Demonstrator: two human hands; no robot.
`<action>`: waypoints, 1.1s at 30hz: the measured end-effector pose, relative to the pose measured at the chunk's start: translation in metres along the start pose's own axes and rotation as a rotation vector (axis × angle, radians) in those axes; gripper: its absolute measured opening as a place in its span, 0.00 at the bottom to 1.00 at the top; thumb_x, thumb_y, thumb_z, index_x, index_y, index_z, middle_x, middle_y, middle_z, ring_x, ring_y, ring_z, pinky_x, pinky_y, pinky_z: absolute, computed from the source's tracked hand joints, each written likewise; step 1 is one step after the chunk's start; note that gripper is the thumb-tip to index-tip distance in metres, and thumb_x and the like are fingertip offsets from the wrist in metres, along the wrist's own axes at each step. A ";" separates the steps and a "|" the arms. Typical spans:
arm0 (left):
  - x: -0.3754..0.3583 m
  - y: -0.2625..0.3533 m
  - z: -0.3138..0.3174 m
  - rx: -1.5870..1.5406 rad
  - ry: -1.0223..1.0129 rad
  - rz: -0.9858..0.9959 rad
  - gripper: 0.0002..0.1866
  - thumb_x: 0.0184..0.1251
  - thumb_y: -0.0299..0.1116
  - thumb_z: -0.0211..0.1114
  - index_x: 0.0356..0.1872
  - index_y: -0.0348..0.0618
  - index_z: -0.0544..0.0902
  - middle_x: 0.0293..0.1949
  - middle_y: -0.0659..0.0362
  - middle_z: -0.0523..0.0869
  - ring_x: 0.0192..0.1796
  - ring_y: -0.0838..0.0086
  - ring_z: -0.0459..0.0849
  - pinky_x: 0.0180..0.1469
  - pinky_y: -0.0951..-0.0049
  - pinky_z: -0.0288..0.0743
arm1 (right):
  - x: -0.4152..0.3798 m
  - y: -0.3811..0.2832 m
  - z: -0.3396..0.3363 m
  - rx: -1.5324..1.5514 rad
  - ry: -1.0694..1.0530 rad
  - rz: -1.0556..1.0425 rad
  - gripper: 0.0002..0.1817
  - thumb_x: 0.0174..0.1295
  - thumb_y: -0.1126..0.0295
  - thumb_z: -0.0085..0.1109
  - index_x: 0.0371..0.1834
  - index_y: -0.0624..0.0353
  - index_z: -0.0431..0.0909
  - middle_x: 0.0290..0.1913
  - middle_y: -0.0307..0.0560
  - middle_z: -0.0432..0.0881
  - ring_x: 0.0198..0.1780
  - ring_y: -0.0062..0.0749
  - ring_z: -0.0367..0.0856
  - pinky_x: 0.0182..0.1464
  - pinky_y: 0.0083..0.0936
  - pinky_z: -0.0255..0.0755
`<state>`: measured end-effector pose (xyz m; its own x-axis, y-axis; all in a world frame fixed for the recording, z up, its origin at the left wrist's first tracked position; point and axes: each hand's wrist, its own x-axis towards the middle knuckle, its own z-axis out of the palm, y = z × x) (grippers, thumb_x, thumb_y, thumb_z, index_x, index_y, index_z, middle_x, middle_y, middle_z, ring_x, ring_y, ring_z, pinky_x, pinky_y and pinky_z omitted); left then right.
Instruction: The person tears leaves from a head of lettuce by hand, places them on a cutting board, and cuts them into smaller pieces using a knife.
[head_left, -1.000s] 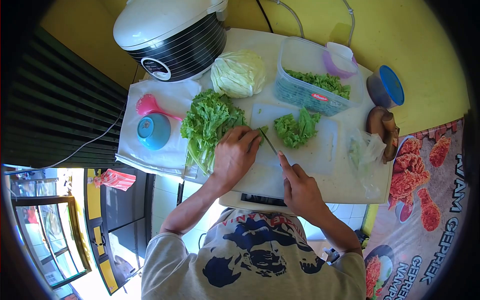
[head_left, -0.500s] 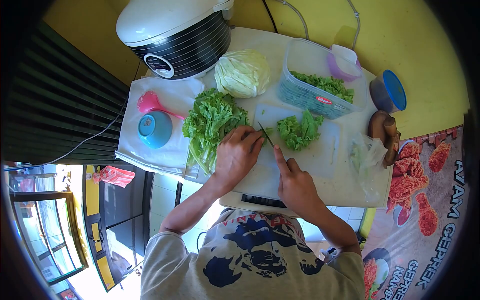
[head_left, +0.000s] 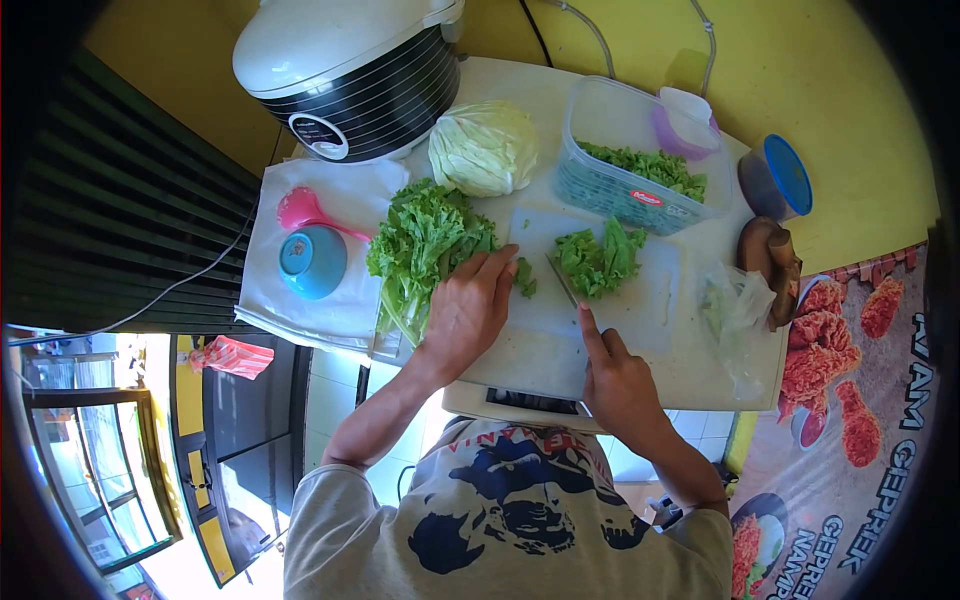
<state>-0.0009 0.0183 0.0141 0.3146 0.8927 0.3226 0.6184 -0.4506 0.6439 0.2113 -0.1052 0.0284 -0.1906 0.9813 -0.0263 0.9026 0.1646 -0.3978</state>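
Observation:
My right hand (head_left: 618, 385) is closed round the handle of a knife (head_left: 562, 280), its index finger stretched along the back of the blade. The blade lies over the white cutting board (head_left: 560, 335), beside a pile of cut lettuce (head_left: 600, 260). My left hand (head_left: 468, 315) rests at the right side of a leafy lettuce bunch (head_left: 425, 235), fingers pressed onto it. A small lettuce piece (head_left: 525, 278) shows just past the left fingertips. The palm hides part of the bunch.
Behind the board are a pale cabbage (head_left: 483, 148) and a clear container (head_left: 640, 205) with lettuce inside. A rice cooker (head_left: 365, 100) stands at the back left. A blue bowl (head_left: 312, 262) and pink ladle (head_left: 300, 210) lie left; a plastic bag (head_left: 735, 310) lies right.
The knife and my right hand have moved right and slightly toward me, away from the left fingertips. The left fingers have straightened a little.

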 end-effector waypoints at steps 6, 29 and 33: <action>0.002 0.000 0.001 0.023 -0.034 -0.029 0.19 0.68 0.33 0.76 0.57 0.38 0.86 0.41 0.51 0.88 0.34 0.60 0.89 0.38 0.60 0.83 | -0.002 -0.004 -0.005 0.116 0.038 -0.069 0.43 0.65 0.79 0.59 0.85 0.57 0.57 0.39 0.53 0.79 0.24 0.47 0.82 0.28 0.41 0.81; -0.009 -0.001 0.015 -0.041 0.119 -0.006 0.06 0.67 0.21 0.71 0.43 0.37 0.85 0.41 0.49 0.87 0.40 0.57 0.92 0.41 0.60 0.86 | 0.010 0.010 -0.006 0.157 0.059 -0.133 0.39 0.66 0.79 0.59 0.83 0.51 0.63 0.36 0.48 0.80 0.24 0.45 0.81 0.29 0.41 0.80; -0.009 0.000 0.014 -0.061 0.104 -0.045 0.07 0.67 0.21 0.71 0.44 0.37 0.86 0.41 0.49 0.87 0.40 0.57 0.92 0.41 0.60 0.86 | 0.006 0.006 -0.008 0.201 0.041 -0.120 0.39 0.67 0.79 0.58 0.84 0.54 0.62 0.35 0.49 0.79 0.25 0.46 0.81 0.30 0.41 0.80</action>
<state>0.0064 0.0096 0.0016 0.2093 0.9089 0.3607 0.5842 -0.4120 0.6992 0.2183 -0.0977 0.0329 -0.2724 0.9598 0.0678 0.7784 0.2613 -0.5709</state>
